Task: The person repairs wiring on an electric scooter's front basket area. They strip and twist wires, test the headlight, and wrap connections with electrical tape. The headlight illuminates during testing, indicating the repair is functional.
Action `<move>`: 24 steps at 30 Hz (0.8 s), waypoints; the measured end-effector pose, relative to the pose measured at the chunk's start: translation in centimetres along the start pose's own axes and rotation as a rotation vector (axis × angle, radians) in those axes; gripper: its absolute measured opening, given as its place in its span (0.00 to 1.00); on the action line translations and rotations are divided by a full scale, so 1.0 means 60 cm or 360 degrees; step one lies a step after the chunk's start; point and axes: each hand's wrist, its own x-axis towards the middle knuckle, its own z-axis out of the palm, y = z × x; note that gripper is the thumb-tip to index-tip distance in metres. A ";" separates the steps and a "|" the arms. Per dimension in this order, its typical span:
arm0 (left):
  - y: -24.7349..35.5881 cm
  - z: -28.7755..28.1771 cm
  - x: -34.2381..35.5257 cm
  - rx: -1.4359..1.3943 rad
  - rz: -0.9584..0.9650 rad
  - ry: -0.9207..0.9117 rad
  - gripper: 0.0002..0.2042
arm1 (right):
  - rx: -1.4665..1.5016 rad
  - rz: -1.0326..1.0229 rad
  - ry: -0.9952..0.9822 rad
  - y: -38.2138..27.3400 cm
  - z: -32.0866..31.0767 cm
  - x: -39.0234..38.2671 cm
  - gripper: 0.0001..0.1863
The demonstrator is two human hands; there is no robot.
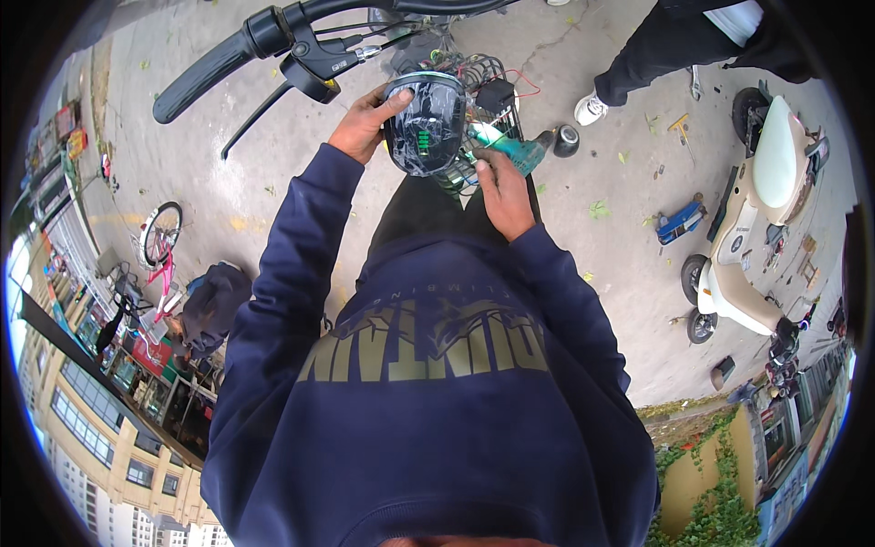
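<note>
My left hand (363,126) grips the left edge of an oval dark display unit (427,128), its thumb on the front; green bars glow on its face. Just right of the unit, my right hand (503,193) is closed, fingertips together near thin wires; anything between them is too small to make out. Beyond that hand lies a teal power tool (521,153) over a wire basket (483,73). Loose cables surround the unit. Above it runs a black handlebar with a rubber grip (205,77) and a brake lever (255,118).
A black cylinder (566,141) is by the tool. Another person's dark-trousered leg and white shoe (591,109) stand ahead. On the ground lie a yellow T-handle tool (679,126), a wrench (696,84) and a blue bag (681,221). A cream scooter (743,237) stands right, a pink bicycle (164,273) left.
</note>
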 end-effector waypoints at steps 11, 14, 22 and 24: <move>0.007 0.008 -0.007 -0.0029 0.0035 -0.0036 0.37 | 0.0165 -0.0206 0.0743 -0.128 -0.105 0.184 0.32; -0.002 0.000 -0.007 0.0006 0.0041 0.0042 0.37 | -0.0304 -0.0582 0.1039 -0.194 -0.183 0.311 0.43; -0.005 -0.001 -0.001 -0.0062 0.0079 -0.0057 0.36 | -0.1324 -0.0060 0.0214 -0.166 -0.276 0.672 0.20; -0.015 -0.009 0.005 -0.0015 0.0087 0.0011 0.35 | -0.2188 -0.0835 0.0171 -0.136 -0.283 0.686 0.14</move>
